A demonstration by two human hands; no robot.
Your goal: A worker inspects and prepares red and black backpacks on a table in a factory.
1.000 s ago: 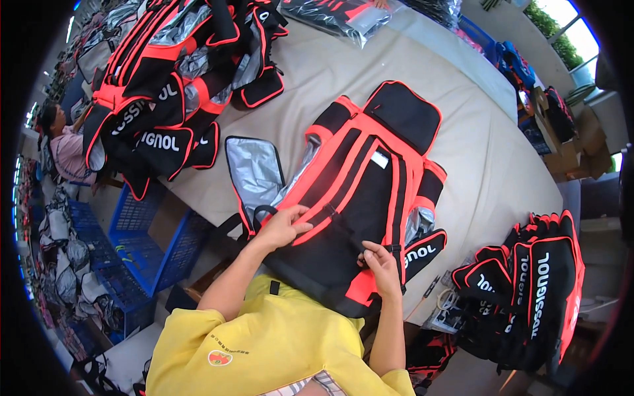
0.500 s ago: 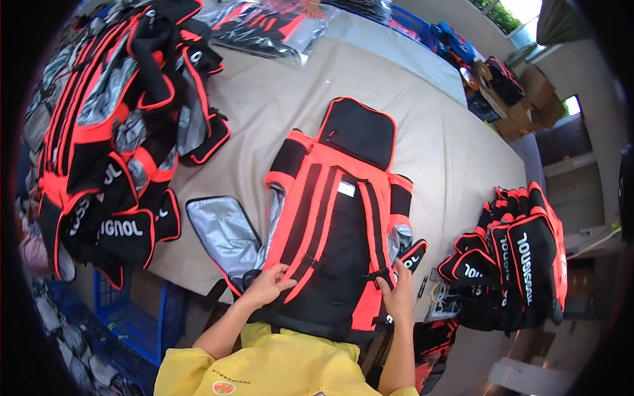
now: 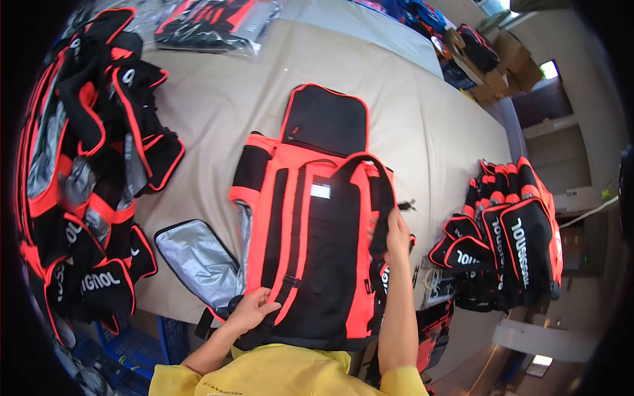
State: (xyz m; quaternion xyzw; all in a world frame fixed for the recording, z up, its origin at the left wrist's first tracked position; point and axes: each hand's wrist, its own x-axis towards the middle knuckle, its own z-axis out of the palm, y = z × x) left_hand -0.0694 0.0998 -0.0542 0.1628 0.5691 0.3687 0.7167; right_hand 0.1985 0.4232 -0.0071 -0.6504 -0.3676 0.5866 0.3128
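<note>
Beige desk [image 3: 436, 115] bears a coral-black backpack [image 3: 330, 251]; right hand [image 3: 396, 239] grips its raised strap [image 3: 382, 188]; left hand [image 3: 253, 311] touches left strap [image 3: 292, 228], clasp unclear.

- Black and coral-red backpack [image 3: 327, 254], lying back panel up on the bench [image 3: 432, 119], its top end away from the wearer's side.
- Red-edged black top flap [image 3: 327, 119], spread open.
- Left shoulder strap [image 3: 285, 244], lying along the panel; right shoulder strap [image 3: 381, 185], lifted in a curve.
- Silver-lined side flap [image 3: 198, 264], open at left.
- White label [image 3: 321, 191] between the straps.

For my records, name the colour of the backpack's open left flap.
The flap shows shiny silver, seen best in the head view.
</note>
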